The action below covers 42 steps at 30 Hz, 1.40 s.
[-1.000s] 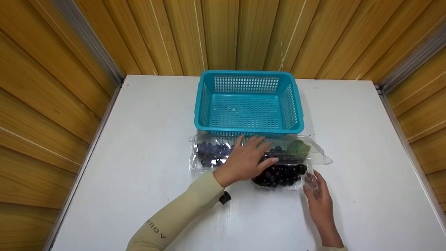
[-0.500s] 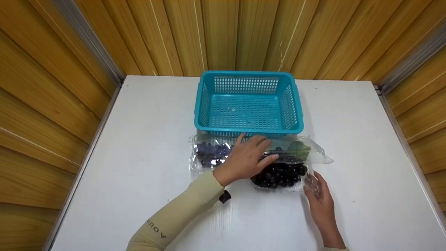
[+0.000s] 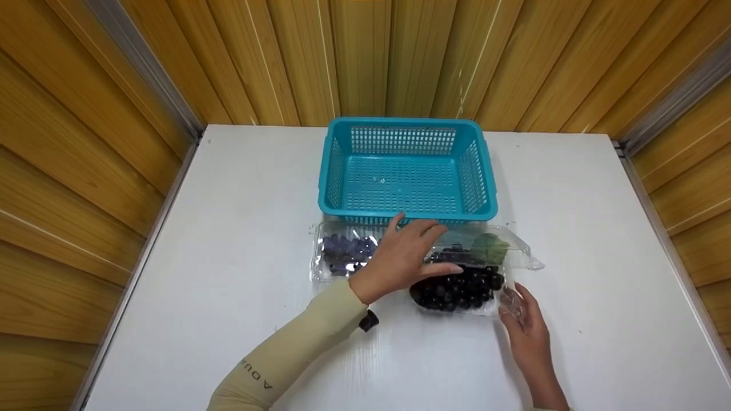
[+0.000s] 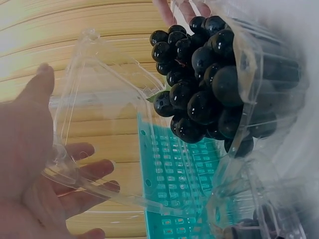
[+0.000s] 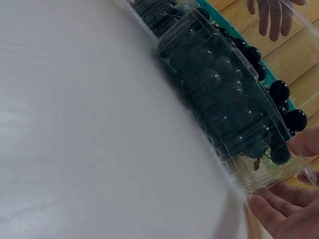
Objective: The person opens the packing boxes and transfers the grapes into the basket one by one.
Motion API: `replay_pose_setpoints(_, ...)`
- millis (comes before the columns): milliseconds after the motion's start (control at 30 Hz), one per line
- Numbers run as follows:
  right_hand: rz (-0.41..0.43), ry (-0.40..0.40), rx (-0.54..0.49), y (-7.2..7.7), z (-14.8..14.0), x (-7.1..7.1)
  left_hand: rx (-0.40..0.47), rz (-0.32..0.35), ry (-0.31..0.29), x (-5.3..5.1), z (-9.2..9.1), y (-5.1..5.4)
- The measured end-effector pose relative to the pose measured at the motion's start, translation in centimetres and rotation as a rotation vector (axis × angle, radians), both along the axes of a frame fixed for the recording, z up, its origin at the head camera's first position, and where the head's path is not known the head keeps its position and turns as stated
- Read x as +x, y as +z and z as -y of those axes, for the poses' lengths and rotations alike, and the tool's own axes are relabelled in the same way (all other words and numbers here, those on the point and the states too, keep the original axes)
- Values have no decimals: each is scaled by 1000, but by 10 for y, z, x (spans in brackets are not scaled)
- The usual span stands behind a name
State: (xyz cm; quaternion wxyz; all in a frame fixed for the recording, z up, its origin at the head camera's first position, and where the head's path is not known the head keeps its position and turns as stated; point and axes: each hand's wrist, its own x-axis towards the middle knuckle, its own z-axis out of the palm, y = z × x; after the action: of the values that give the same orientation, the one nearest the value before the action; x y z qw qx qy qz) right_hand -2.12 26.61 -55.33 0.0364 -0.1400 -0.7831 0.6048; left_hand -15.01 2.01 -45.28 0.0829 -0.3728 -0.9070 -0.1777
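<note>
clear clamshell [image 3: 488, 309] on counter [image 3: 228, 240], lid [image 4: 107, 97] raised, dark grapes [image 3: 457, 291] heaped inside, between the two hands. second clear box [image 3: 315, 268] of dark fruit left of it, partly hidden behind left hand [image 3: 397, 262]; teal basket [image 3: 354, 212] beyond. right hand [image 3: 526, 334] grips clamshell's right end. left hand loosely spread by lid, contact hard to make out.

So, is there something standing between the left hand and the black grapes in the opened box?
Yes: in the left wrist view, the raised clear lid stands between the left hand and the black grapes. In the head view, the front part of the grapes lies outside the lid.
</note>
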Motion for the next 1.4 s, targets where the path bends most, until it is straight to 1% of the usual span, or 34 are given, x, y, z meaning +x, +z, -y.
replay_pose_setpoints(133,34,-22,27,1,-1,2,48,-60,-26,0,0,0)
replay_pose_setpoints(267,28,-20,10,1,0,2,91,-114,-37,-1,0,0)
replay_pose_setpoints(400,35,-17,-3,0,2,-1,121,-166,-33,-2,-1,2)
replay_pose_setpoints(533,77,-29,22,1,3,0,149,-230,-19,-4,-3,3)
replay_pose_setpoints(633,76,-40,18,0,4,1,161,-264,-7,-6,-5,4)
replay_pose_setpoints(767,49,-41,4,-1,4,1,157,-283,6,-7,-6,5)
replay_pose_setpoints(967,59,-31,31,-2,3,2,141,-308,22,-9,-7,7)
replay_pose_setpoints(1067,50,-38,21,-3,4,3,141,-329,20,-9,-7,9)
replay_pose_setpoints(1167,40,-48,3,-4,4,4,156,-358,12,-9,-8,11)
replay_pose_setpoints(1267,45,-55,-3,-3,4,5,190,-381,2,-9,-8,12)
replay_pose_setpoints(1367,65,-54,24,-2,4,6,231,-398,-10,-10,-9,12)
replay_pose_setpoints(1400,61,-54,16,-1,4,6,240,-403,-13,-10,-9,12)
